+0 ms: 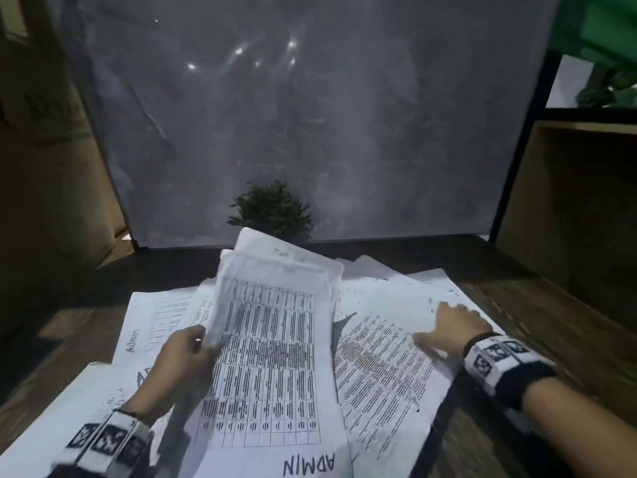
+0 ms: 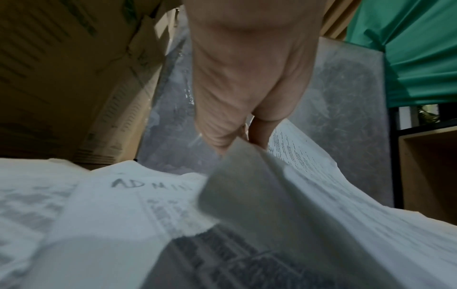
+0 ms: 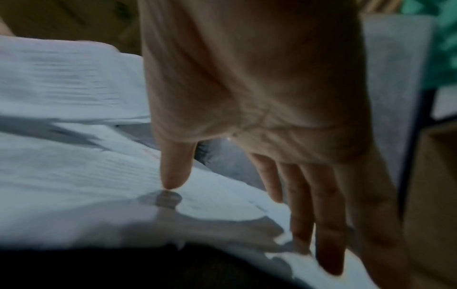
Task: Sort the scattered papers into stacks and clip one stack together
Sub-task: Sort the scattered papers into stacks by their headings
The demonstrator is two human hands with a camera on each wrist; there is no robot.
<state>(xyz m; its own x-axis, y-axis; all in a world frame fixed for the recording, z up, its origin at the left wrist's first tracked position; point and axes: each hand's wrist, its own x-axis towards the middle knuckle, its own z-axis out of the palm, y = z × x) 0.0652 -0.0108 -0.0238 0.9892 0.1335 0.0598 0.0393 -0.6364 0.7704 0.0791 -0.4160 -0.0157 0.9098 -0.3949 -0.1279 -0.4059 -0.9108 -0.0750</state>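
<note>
Pinching a raised sheaf of table-printed sheets point(image 1: 272, 326) (one marked ADMIN), the left hand point(image 1: 182, 360) lifts it; right hand point(image 1: 451, 327) lies spread-fingered on a text page point(image 1: 382, 374).

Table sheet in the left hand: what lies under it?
Under the lifted table sheet lie more papers, some marked Admin. The left hand grips its edge. The desk beneath is covered.
</note>
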